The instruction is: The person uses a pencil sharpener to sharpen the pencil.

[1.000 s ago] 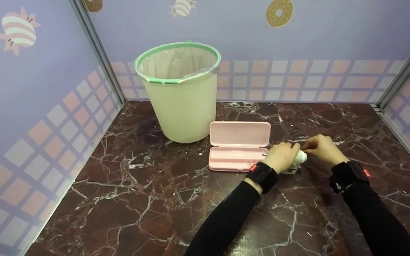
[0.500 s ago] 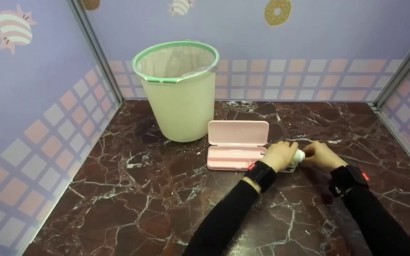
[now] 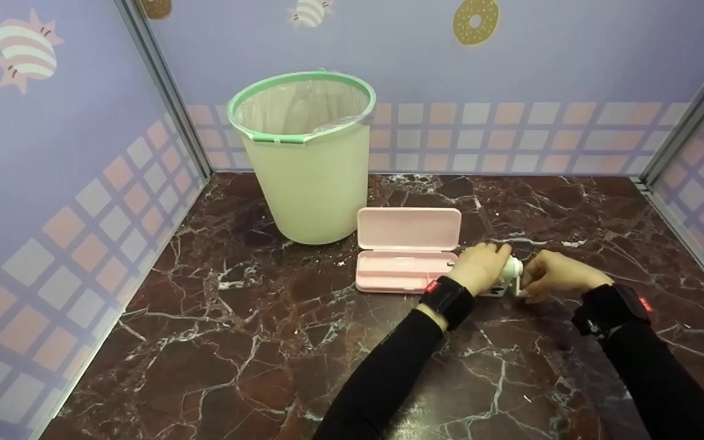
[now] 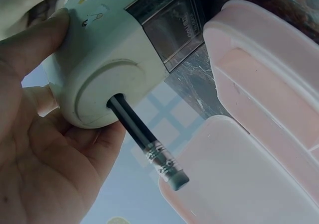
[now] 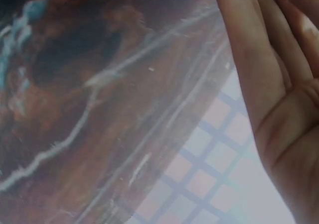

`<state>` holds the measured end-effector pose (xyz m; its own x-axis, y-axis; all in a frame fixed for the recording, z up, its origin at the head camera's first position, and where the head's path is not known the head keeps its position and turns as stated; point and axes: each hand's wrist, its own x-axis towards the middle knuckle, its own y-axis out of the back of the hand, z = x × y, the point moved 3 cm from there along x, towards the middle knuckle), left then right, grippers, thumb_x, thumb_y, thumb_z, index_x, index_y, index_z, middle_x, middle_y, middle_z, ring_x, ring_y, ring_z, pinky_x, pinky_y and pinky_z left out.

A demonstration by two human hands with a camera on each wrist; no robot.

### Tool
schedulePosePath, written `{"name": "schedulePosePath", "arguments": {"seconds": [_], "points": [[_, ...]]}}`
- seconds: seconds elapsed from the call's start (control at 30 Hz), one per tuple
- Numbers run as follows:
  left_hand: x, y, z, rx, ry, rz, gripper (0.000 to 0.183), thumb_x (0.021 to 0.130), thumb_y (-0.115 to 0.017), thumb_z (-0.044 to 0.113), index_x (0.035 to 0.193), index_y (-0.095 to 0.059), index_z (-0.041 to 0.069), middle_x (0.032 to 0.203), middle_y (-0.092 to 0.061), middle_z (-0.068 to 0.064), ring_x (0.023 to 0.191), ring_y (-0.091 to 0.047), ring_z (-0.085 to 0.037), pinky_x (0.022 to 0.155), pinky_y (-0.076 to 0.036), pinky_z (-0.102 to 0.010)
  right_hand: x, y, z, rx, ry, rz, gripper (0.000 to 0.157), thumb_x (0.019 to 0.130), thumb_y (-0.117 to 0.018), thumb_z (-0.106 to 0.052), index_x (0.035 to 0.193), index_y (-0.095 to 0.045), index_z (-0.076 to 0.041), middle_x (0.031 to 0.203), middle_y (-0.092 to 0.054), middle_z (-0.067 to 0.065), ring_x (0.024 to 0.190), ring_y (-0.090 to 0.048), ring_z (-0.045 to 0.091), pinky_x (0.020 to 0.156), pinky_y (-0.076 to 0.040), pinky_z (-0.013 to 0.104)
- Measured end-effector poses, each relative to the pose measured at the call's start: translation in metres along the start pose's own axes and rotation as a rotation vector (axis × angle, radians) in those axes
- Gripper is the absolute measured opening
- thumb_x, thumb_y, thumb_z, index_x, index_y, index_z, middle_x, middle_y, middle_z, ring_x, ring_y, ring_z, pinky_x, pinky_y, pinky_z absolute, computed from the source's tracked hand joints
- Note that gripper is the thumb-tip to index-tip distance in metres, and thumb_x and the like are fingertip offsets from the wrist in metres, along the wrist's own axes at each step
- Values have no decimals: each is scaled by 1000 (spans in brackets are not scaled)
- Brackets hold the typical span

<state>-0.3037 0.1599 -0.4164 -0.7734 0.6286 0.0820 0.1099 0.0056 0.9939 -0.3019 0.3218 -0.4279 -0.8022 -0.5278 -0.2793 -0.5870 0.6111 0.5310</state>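
Observation:
My left hand (image 3: 480,267) grips a white hand-crank pencil sharpener (image 4: 107,45) around its body, steadying it on the table. A dark pencil (image 4: 134,122) sticks out of the round hole in the sharpener's face, its ferrule and eraser outward. Dark see-through plastic forms the shavings drawer (image 4: 174,35). On the opposite side, my right hand (image 3: 557,276) pinches the crank handle (image 3: 517,286), whose arm points downward. Only the fingers and palm of that hand show in the right wrist view; the crank is out of sight there.
Just left of the sharpener lies an open pink pencil case (image 3: 409,229), its lid tipped back. Behind it stands a tall pale-green bin (image 3: 312,183) with a liner. Patterned panels (image 3: 560,55) wall in the dark marbled table (image 3: 254,342).
My right hand has swung round from above the crank's axis to lower right, and the crank arm now shows pointing down. My left hand keeps its grip on the sharpener.

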Motion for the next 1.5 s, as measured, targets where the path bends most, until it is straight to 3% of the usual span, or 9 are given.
{"name": "schedulePosePath", "arguments": {"seconds": [0.2,0.33,0.47,0.63,0.9,1.07,1.5], "points": [[1,-1,-1,2,-5,7,48,91,-67,36,133,-50,18,123,-64,1,112,-62,-15,91,-53,-26,-9,7,-16,-75,75,-79,14,82,-71,2,83,-64,14,79,-72,22,63,-69,9,61,-60,30],[1,-1,-2,-7,0,11,45,91,-67,34,130,-51,18,122,-65,1,110,-63,-15,90,-53,-26,-15,13,-28,-143,136,-54,12,83,-73,-4,83,-68,7,80,-73,22,64,-68,6,61,-58,27],[2,-2,-3,2,1,15,43,91,-66,33,129,-51,18,121,-66,1,109,-63,-15,89,-53,-26,-20,21,-36,-204,158,63,11,84,-74,-9,87,-72,2,81,-75,12,66,-67,5,59,-55,24],[3,-2,-4,-5,5,8,45,91,-67,34,129,-51,18,122,-65,1,111,-63,-15,90,-53,-25,-24,28,-37,-202,131,235,11,86,-74,-9,90,-73,1,77,-74,-4,60,-61,1,52,-49,21],[3,-1,-4,-9,8,1,48,91,-67,35,133,-50,19,124,-64,1,113,-62,-14,93,-52,-25,-20,30,-34,-219,151,455,12,85,-76,-13,90,-74,-2,89,-76,16,71,-68,0,63,-55,22],[3,0,-3,-8,7,-3,48,91,-66,35,132,-50,19,124,-64,1,113,-62,-14,93,-52,-25,-15,30,-28,-246,133,548,13,87,-74,-14,93,-75,-3,94,-75,19,74,-67,-5,67,-53,17],[2,0,0,17,2,-6,53,91,-67,39,136,-48,19,127,-63,1,115,-61,-14,93,-52,-25,5,24,-12,-281,101,687,9,85,-73,-5,91,-75,1,93,-74,23,69,-57,-14,61,-48,12]]}}
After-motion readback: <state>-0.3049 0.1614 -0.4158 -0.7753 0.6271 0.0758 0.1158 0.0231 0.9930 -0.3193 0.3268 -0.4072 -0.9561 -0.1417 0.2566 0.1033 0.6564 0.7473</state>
